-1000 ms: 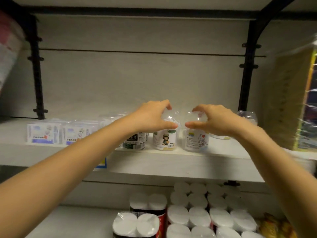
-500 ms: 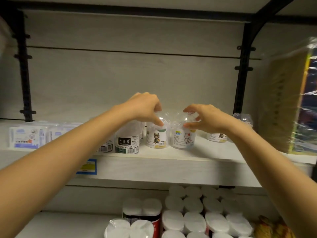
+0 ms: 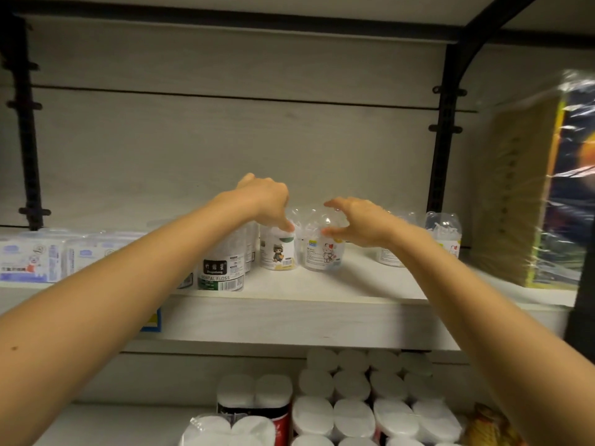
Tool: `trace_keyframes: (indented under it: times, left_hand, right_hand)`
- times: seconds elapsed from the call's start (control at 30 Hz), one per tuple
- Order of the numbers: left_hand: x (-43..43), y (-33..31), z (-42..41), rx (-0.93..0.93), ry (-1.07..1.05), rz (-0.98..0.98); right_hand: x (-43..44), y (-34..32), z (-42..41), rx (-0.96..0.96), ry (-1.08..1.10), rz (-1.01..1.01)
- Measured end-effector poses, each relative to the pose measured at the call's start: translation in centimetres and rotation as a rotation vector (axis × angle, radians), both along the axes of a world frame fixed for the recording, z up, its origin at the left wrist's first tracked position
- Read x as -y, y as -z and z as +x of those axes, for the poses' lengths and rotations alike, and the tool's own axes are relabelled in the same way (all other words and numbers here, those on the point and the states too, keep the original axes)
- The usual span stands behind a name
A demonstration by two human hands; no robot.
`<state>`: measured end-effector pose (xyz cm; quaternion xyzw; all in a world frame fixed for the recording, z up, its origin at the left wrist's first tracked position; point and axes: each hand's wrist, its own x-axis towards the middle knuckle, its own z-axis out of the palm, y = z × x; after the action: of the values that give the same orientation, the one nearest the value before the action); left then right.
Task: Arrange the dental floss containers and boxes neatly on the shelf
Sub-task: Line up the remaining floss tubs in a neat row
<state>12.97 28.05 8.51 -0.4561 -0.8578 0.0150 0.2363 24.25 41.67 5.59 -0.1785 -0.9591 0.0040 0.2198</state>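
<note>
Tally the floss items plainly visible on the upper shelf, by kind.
Flat boxes: 2
Black-label tubs: 1, with others partly hidden behind it
Cartoon-label tubs: 4
Total: 7 plainly visible

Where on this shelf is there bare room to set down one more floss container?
Bare: the front strip of the shelf, between the DENTAL FLOSS container and the wrapped pack, in front of the kitten-label container. Crowded: the left end, where floss boxes and containers stand close together.
</note>
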Motion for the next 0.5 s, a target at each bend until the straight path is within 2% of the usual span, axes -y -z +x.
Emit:
trace_keyframes:
  times: [0.07,0.17,0.23,0.3,0.4,0.5]
  left_hand:
    - [-0.6,0.0,1.1,-0.109,-0.021,0.04]
    - [-2.7,-0.5,3.8,-0.217,0.139,0.243]
    - [-4.3,-0.7,5.8,-0.146,0.265,0.324]
    - [-6.6,-0.7,7.3,-0.014,0.341,0.327]
    - [-10.3,-0.1,7.8,0.195,0.365,0.233]
    - [-13.2,0.8,7.5,0.286,0.351,0.136]
  right_hand:
    - [-0.6,0.1,1.2,-0.062,0.01,-0.003]
    - [-2.8,-0.9,4.2,-0.25,0.109,0.057]
    - [-4.4,-1.8,6.0,-0.285,0.188,0.055]
    - [-6.3,-2.5,7.7,-0.258,0.27,0.028]
    - [-8.9,-2.7,9.3,-0.136,0.364,0.011]
    - [-10.7,-2.4,9.9,-0.045,0.41,-0.081]
